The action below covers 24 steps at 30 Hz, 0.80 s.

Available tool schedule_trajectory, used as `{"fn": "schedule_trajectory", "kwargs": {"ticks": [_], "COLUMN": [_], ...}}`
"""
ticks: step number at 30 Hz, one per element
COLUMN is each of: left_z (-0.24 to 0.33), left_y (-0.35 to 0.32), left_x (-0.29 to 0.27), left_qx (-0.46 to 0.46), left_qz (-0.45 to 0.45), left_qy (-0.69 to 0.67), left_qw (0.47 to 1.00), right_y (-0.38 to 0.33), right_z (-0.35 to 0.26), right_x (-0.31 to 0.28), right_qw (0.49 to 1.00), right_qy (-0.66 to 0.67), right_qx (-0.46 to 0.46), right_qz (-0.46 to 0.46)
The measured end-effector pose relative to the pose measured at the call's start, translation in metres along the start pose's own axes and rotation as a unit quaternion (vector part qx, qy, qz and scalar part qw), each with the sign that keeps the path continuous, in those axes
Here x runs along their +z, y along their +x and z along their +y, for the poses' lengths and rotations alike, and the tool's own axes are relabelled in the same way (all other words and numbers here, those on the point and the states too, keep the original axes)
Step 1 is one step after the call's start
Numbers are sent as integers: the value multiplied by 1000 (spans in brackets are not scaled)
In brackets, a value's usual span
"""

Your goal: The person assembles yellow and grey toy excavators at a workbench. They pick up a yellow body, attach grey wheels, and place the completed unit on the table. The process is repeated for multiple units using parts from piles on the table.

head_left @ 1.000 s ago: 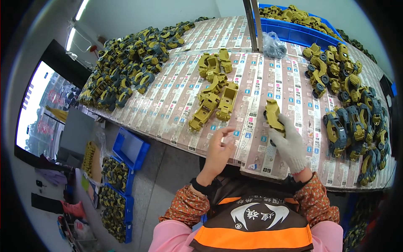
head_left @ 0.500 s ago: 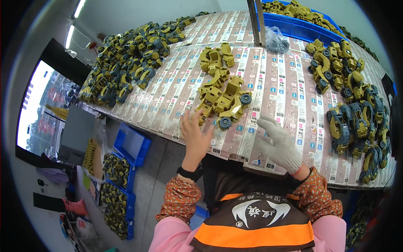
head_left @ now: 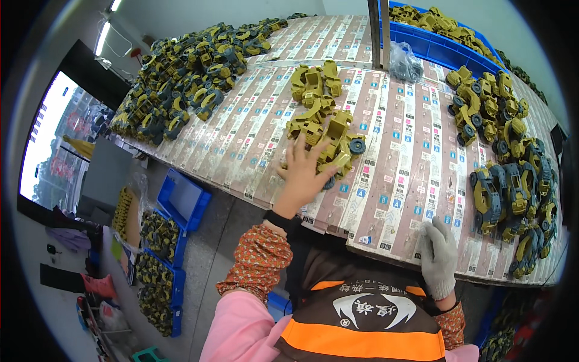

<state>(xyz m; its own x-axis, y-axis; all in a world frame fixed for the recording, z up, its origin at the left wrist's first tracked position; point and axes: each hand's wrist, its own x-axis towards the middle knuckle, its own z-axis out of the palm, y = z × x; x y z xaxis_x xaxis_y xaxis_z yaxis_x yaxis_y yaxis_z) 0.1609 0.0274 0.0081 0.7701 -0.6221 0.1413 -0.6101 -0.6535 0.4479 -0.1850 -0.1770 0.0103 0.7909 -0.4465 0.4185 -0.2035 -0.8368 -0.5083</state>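
Olive-yellow plastic toy vehicle parts (head_left: 338,125) form a small group in the middle of the table; one has a dark grey wheel (head_left: 357,146) on its right side. My bare left hand (head_left: 303,175) reaches over the near end of this group. Its fingers are spread across the parts, which they partly hide, and they grip none of them. Wearing a pale knitted glove, my right hand (head_left: 439,256) rests at the table's near edge, apart from the parts. Its fingers are stretched out, with nothing seen in them.
A large heap of yellow-and-grey toy vehicles (head_left: 193,72) covers the table's far left. More toy vehicles (head_left: 518,181) lie along the right. Behind stand a metal post (head_left: 380,36), a clear plastic bag (head_left: 406,63) and a blue bin (head_left: 422,37). Blue crates (head_left: 181,202) sit lower left.
My left hand has moved forward and right onto the toy parts. My right hand has drawn back and rightward to the near table edge. The view has shifted slightly.
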Motion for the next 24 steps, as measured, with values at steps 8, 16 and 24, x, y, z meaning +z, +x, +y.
{"fn": "schedule_trajectory", "kwargs": {"ticks": [8, 16, 24], "left_z": [51, 45, 35], "left_y": [-5, 23, 57], "left_x": [13, 26, 13], "left_qx": [45, -14, -47], "left_qz": [-43, -16, -16], "left_qy": [67, 98, 83], "left_qw": [996, 995, 995], "right_y": [1, -1, 1], "right_z": [6, 5, 0], "right_x": [12, 10, 8], "right_qw": [994, 994, 994], "right_qy": [-89, -96, -96], "right_qx": [-70, -58, -50], "right_qz": [4, 1, -7]}}
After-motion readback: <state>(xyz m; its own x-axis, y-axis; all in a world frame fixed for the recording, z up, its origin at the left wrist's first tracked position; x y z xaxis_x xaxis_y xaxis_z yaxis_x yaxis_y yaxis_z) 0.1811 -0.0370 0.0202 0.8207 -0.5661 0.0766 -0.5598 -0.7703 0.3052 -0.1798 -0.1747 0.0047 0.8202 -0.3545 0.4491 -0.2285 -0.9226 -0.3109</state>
